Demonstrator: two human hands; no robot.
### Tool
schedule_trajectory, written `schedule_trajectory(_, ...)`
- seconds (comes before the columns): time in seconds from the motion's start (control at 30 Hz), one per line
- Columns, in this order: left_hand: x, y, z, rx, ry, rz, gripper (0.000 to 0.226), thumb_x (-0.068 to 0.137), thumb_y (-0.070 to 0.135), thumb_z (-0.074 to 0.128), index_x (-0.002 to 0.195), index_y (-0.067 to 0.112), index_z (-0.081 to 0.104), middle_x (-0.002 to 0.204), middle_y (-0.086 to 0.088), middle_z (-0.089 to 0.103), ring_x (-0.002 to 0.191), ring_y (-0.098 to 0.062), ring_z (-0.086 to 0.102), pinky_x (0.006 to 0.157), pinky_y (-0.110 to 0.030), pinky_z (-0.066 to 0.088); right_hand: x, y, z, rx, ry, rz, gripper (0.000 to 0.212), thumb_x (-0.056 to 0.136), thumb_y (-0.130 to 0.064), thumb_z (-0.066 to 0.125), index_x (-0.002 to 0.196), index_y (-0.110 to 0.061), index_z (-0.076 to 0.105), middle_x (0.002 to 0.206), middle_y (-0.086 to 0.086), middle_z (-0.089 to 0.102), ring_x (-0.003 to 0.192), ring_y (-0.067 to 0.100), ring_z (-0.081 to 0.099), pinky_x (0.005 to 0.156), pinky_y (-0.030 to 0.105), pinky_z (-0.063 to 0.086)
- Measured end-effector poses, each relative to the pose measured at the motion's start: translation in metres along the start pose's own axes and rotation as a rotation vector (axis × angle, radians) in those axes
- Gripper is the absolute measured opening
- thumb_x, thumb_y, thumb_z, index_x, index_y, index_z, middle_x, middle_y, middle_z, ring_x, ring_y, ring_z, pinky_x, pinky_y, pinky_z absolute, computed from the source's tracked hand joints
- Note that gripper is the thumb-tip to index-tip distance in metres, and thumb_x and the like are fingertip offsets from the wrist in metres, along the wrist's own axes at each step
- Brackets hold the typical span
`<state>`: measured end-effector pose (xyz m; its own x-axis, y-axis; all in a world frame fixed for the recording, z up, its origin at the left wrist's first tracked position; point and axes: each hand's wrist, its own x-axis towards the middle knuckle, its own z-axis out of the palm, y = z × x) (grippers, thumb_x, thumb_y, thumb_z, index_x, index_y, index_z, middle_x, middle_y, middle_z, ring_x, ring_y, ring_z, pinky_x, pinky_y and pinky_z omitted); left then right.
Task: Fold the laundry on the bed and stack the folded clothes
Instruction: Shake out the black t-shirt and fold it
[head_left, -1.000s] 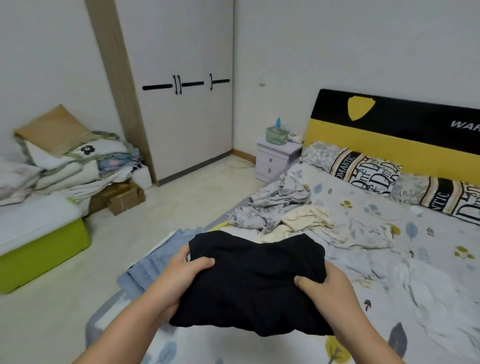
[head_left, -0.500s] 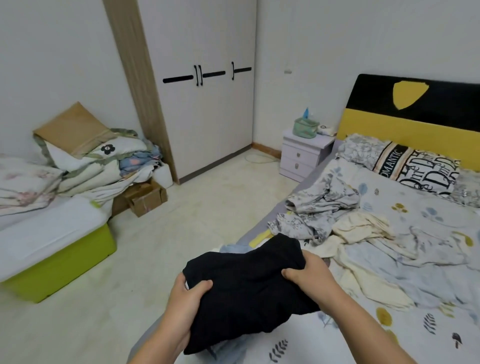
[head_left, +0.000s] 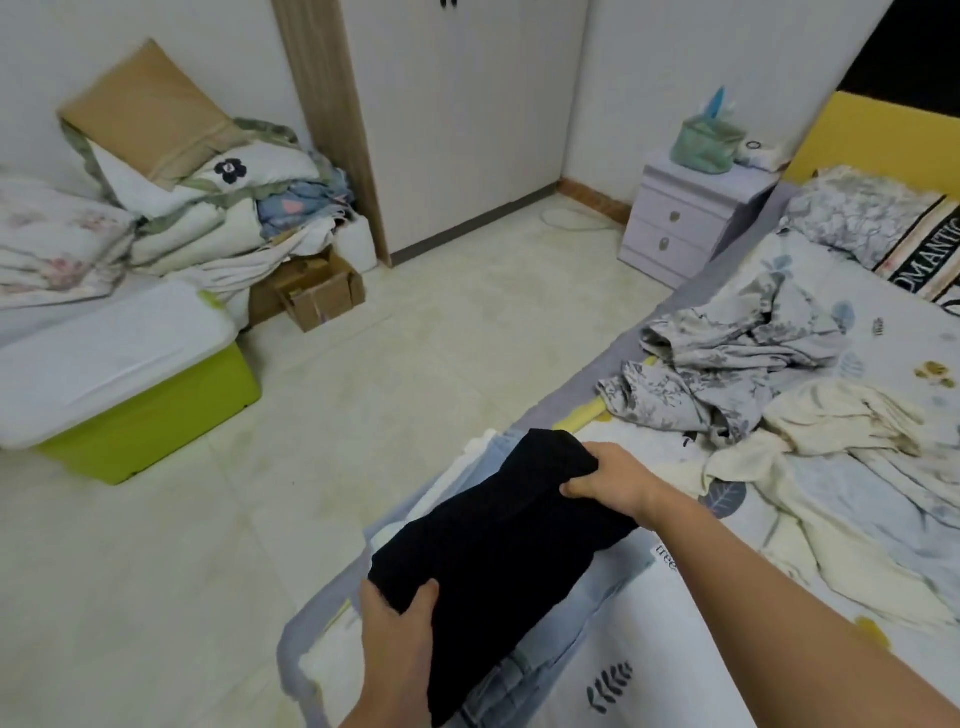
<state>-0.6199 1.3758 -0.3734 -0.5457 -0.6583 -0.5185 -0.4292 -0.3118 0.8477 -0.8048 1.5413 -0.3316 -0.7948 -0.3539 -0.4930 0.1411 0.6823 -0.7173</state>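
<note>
Floral bed (head_left: 857, 519) carries unfolded laundry (head_left: 727, 364) beyond the right grip. Black folded garment (head_left: 498, 545), pinched at opposite ends by left hand (head_left: 400, 629) and right hand (head_left: 608, 478), sits over the folded stack (head_left: 571, 618); stacking seems underway, next releasing it squarely.

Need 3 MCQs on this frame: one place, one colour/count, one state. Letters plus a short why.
1. Where is the folded black garment?
A. on the floor
B. over the stack of folded clothes at the bed's edge
C. on the nightstand

2. How many drawers show on the nightstand?
A. one
B. two
C. four

3. How is the black garment held?
A. by the left hand and the right hand, one at each end
B. by one hand only
C. by neither hand

Key: 1 B, pale folded layers show under it; 2 B, two handles stacked; 3 A, fingers of both hands close on the cloth.
</note>
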Motion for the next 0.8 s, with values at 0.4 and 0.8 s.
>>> schedule_trajectory(0.4, 0.007, -0.022, 0.009, 0.750, 0.366, 0.301, 0.077, 0.060, 0.014, 0.087, 0.122, -0.011, 0.049, 0.119, -0.032, 0.052, 0.109, -0.048, 0.050, 0.087, -0.057, 0.044, 0.031, 0.039, 0.057, -0.468, 0.557, 0.012, 0.072, 0.091, -0.032, 0.056, 0.149, -0.012, 0.018, 0.150, 0.016, 0.028, 0.137, 0.031, 0.027, 0.108, 0.041, 0.027)
schedule_trajectory(0.8, 0.040, -0.040, 0.026, 1.544, -0.232, 0.646, 0.056, 0.079, 0.042, 0.036, 0.119, 0.016, 0.066, 0.133, -0.009, 0.056, 0.121, -0.028, 0.055, 0.109, -0.038, 0.004, 0.045, 0.086, 0.145, -0.638, 0.242, 0.029, 0.073, 0.092, -0.064, 0.014, 0.130, -0.028, -0.038, 0.155, 0.003, -0.024, 0.143, 0.022, -0.020, 0.113, 0.053, -0.007)
